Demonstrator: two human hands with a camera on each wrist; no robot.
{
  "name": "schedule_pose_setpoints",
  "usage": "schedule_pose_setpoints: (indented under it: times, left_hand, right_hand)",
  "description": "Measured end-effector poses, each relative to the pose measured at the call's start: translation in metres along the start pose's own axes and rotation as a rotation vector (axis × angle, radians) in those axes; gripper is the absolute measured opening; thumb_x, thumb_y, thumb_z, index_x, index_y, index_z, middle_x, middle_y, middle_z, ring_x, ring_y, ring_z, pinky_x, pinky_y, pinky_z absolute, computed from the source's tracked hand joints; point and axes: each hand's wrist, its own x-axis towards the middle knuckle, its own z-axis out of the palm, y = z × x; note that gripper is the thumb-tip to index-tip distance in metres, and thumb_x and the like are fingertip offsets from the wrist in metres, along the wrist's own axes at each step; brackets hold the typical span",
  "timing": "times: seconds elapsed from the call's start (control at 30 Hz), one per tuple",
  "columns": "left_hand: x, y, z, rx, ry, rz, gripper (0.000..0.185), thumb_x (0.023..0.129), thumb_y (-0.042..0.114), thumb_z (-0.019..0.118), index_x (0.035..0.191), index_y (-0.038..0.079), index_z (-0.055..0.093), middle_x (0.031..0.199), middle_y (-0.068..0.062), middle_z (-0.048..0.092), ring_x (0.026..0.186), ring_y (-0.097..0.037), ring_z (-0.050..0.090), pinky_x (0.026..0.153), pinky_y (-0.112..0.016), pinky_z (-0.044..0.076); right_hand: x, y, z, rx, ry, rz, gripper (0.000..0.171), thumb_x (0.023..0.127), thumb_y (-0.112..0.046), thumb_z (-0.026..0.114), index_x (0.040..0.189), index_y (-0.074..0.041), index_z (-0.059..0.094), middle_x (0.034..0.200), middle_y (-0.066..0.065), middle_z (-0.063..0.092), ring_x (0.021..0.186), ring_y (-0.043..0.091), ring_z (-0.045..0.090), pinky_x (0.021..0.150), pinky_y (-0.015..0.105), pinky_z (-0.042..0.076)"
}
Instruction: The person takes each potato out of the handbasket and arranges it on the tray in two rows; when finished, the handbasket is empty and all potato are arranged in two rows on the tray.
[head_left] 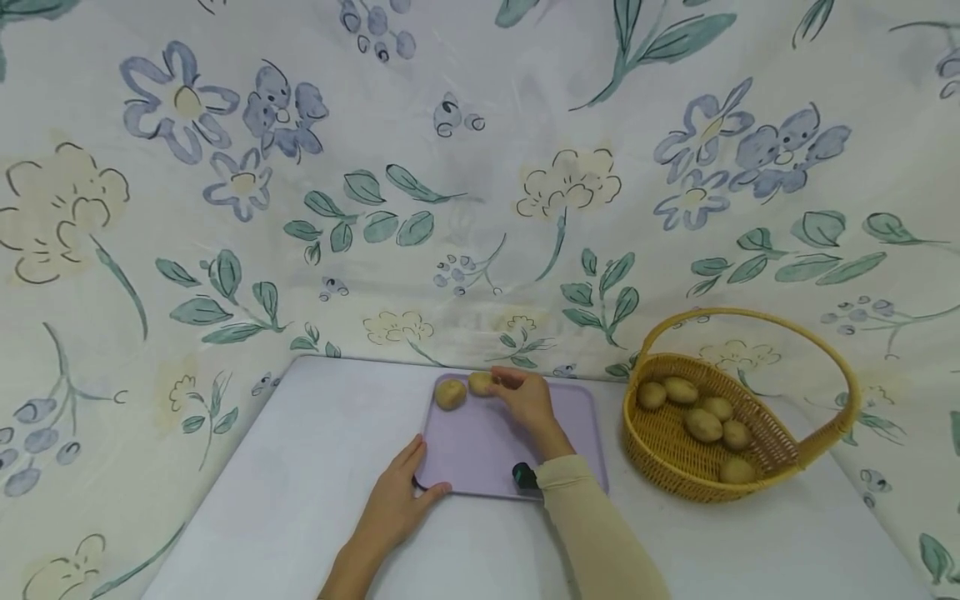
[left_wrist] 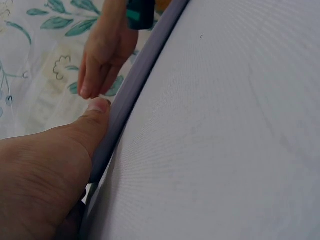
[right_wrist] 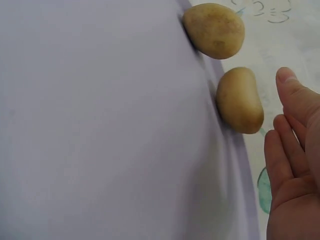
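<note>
Two potatoes lie along the far edge of a lilac tray [head_left: 480, 454]. One potato [head_left: 450, 394] is at the far left corner; the other potato [head_left: 482, 383] is just right of it. My right hand [head_left: 527, 407] is beside that second potato, and the right wrist view shows a gap between its fingers [right_wrist: 282, 160] and the potato [right_wrist: 240, 101]. My left hand [head_left: 397, 504] rests at the tray's near left corner, fingers along the left side. In the left wrist view its thumb [left_wrist: 92, 122] lies straight against the rim; its other fingers are mostly hidden there.
A wicker basket [head_left: 652, 458] with a tall handle stands right of the tray, with several potatoes [head_left: 703, 425] inside. Both stand on a white table [head_left: 315, 467]. Behind is a flower-patterned cloth [head_left: 465, 233]. A dark wrist device [head_left: 525, 476] sits at the right wrist.
</note>
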Motion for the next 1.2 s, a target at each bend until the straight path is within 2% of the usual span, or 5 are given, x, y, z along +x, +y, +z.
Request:
schedule_pose_setpoints:
  times: [0.13,0.57,0.8,1.1,1.2]
  left_hand:
    - [-0.001,0.0,0.0,-0.001,-0.001,0.001,0.088,0.077,0.053,0.07,0.141,-0.001,0.04,0.153,-0.009,0.034,0.14,-0.03,0.035,0.115,-0.046,0.032]
    - [0.001,0.002,-0.002,-0.001,-0.007,0.007,0.087,0.078,0.051,0.07,0.141,-0.001,0.039,0.153,-0.01,0.034,0.14,-0.031,0.035,0.115,-0.046,0.031]
    - [-0.001,0.004,-0.002,-0.013,-0.016,-0.011,0.087,0.078,0.05,0.071,0.141,-0.001,0.04,0.152,-0.01,0.034,0.14,-0.031,0.034,0.115,-0.046,0.031]
    - [-0.001,0.004,-0.002,-0.007,-0.017,-0.018,0.086,0.078,0.049,0.071,0.141,-0.001,0.04,0.152,-0.01,0.034,0.14,-0.032,0.034,0.115,-0.047,0.03]
    - [-0.001,0.004,-0.003,-0.01,-0.018,-0.019,0.086,0.078,0.049,0.071,0.141,0.0,0.039,0.152,-0.01,0.034,0.14,-0.031,0.034,0.116,-0.047,0.03]
  right_hand:
    - [0.0,-0.004,-0.005,0.049,-0.02,-0.004,0.034,0.073,-0.019,0.081,0.106,-0.02,0.073,0.113,0.001,0.071,0.11,0.018,0.065,0.092,0.026,0.054]
    - [-0.003,-0.026,-0.03,-0.001,-0.062,-0.097,0.031,0.074,-0.016,0.081,0.104,-0.021,0.074,0.108,-0.002,0.073,0.106,0.017,0.067,0.089,0.027,0.056]
    - [-0.007,-0.04,-0.045,0.006,-0.111,-0.144,0.031,0.074,-0.018,0.081,0.105,-0.019,0.074,0.109,0.003,0.072,0.106,0.021,0.067,0.087,0.027,0.057]
    - [-0.018,-0.058,-0.075,0.01,-0.162,-0.18,0.037,0.073,-0.027,0.082,0.107,-0.017,0.073,0.113,0.004,0.071,0.107,0.02,0.066,0.083,0.025,0.058]
    - [-0.027,-0.072,-0.09,0.02,-0.188,-0.184,0.038,0.076,-0.022,0.08,0.111,-0.01,0.071,0.116,0.007,0.069,0.108,0.022,0.066,0.083,0.024,0.058]
